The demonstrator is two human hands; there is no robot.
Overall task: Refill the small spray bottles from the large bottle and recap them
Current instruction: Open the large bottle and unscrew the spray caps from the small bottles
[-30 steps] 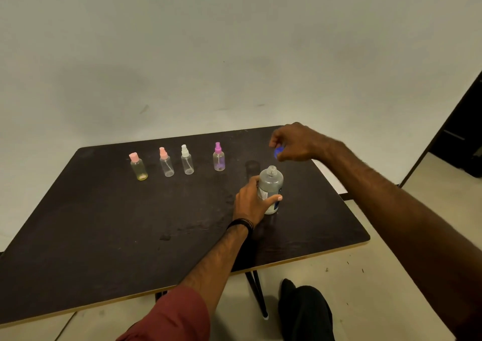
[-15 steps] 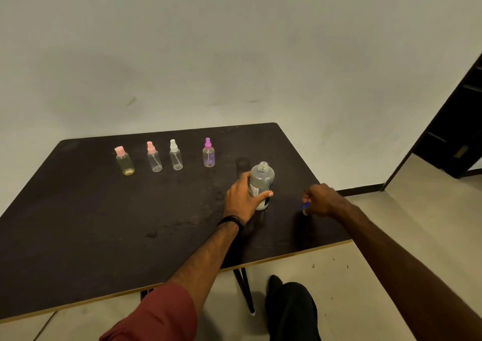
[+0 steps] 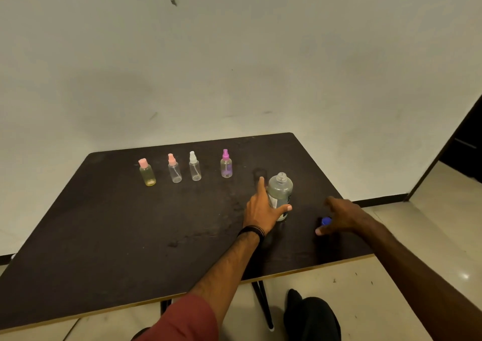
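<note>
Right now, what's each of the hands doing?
Left hand: holding the big bottle, index finger straight.
Right hand: open, by the blue cap on the table.

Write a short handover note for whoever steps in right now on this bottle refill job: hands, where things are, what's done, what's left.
Left hand: around the large clear plastic bottle, thumb across its front, index finger extended; the bottle stands upright, uncapped.
Right hand: fingers spread, holding nothing, just beside the small blue cap lying on the dark table.
Four small clear spray bottles stand in a row at the back: pink flat cap, pink sprayer, white sprayer, purple sprayer.
Done: large bottle opened.
Left: uncap, fill and recap all four.
</note>
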